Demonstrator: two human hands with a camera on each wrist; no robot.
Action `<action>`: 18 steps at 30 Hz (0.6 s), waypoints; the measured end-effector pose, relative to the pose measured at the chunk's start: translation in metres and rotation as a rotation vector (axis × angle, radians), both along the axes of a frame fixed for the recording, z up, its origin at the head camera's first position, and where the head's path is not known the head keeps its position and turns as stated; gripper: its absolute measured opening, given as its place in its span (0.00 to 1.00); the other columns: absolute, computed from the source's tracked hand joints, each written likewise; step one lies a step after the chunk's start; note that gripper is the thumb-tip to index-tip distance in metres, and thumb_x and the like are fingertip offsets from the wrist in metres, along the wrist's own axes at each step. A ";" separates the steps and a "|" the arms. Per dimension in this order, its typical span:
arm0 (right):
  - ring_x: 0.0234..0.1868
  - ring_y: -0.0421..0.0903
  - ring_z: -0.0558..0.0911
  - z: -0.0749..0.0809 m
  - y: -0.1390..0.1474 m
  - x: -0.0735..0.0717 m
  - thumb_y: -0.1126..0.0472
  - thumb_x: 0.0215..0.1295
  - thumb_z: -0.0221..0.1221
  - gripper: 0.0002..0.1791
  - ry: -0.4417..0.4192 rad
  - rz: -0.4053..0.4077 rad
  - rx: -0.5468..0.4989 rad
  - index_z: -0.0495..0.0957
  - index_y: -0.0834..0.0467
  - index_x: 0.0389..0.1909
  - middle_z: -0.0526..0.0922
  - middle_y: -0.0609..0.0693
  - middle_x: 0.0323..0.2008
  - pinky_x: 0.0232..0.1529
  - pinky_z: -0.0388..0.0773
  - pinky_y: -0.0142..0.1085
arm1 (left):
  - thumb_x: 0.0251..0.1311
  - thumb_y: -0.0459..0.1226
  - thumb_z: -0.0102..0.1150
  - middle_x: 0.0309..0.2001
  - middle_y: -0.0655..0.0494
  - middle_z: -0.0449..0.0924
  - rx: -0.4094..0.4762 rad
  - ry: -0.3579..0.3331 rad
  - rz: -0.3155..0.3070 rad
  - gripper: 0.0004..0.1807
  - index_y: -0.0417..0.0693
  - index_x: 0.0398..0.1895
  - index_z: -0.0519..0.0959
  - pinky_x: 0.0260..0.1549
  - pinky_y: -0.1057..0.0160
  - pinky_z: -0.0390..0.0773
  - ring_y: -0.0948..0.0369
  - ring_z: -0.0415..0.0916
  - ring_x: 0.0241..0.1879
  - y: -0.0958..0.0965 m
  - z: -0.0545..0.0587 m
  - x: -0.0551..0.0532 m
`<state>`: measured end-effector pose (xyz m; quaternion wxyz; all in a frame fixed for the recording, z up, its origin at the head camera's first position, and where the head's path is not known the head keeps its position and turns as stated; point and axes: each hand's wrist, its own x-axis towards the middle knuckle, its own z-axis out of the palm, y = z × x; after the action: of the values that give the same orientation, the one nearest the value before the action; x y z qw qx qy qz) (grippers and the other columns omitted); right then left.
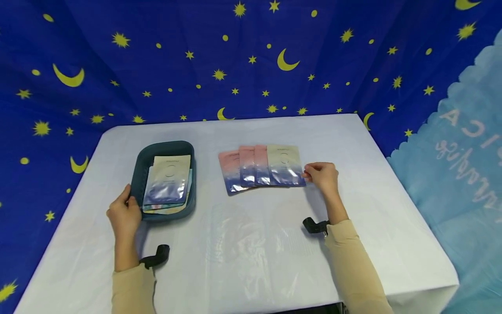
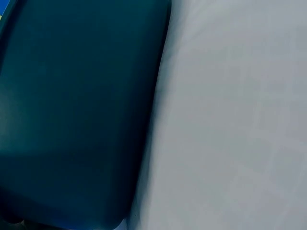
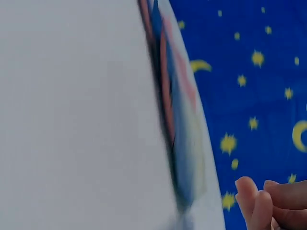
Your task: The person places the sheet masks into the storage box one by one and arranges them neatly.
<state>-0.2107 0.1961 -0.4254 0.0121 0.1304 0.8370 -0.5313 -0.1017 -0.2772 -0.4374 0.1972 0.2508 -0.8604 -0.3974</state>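
Note:
On the left, a dark teal plastic basket (image 1: pixel 135 183) holds a small stack of flat foil face-mask packets, a cream-to-blue packet (image 1: pixel 169 181) on top. My left hand (image 1: pixel 124 213) grips the basket's near left side, thumb at the rim. In the left wrist view the basket wall (image 2: pixel 76 105) fills the left part; the hand is out of sight there. Several pink-and-blue packets (image 1: pixel 229 168) lie overlapped in a row, ending in a cream-to-blue packet (image 1: pixel 283 165). Beside its right edge is my right hand (image 1: pixel 323 174), fingers bent and close together. The right wrist view shows nothing between the fingers (image 3: pixel 247 191).
A white cloth with a clear plastic cover lies over the table (image 1: pixel 251 253). Behind hangs a blue curtain (image 1: pixel 188 56) with yellow moons and stars. A light blue lettered sheet (image 1: pixel 462 174) hangs at the right. Black wrist mounts (image 1: pixel 157 256) project inward from the sleeves.

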 end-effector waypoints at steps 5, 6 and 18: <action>0.20 0.32 0.84 -0.009 0.024 0.003 0.61 0.67 0.59 0.18 -0.103 -0.021 0.050 0.81 0.71 0.49 0.89 0.53 0.29 0.26 0.80 0.25 | 0.67 0.26 0.41 0.62 0.32 0.70 -0.005 0.014 0.008 0.24 0.37 0.65 0.71 0.61 0.38 0.65 0.37 0.66 0.64 -0.002 0.000 0.001; 0.20 0.32 0.84 -0.011 0.026 0.004 0.60 0.67 0.59 0.18 -0.125 -0.017 0.051 0.81 0.71 0.49 0.89 0.51 0.27 0.26 0.80 0.25 | 0.67 0.26 0.41 0.62 0.32 0.70 -0.005 0.016 0.007 0.23 0.36 0.65 0.71 0.62 0.38 0.65 0.37 0.65 0.65 -0.002 0.000 0.001; 0.17 0.31 0.82 -0.019 0.023 0.005 0.60 0.67 0.59 0.21 -0.194 0.001 -0.068 0.77 0.74 0.51 0.83 0.41 0.18 0.25 0.80 0.25 | 0.67 0.27 0.40 0.63 0.34 0.69 -0.003 0.029 0.000 0.23 0.36 0.64 0.71 0.63 0.39 0.64 0.38 0.64 0.66 0.000 0.000 0.000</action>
<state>-0.2053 0.2194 -0.4443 0.0978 0.1801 0.8134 -0.5445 -0.1015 -0.2773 -0.4377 0.2100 0.2445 -0.8581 -0.3998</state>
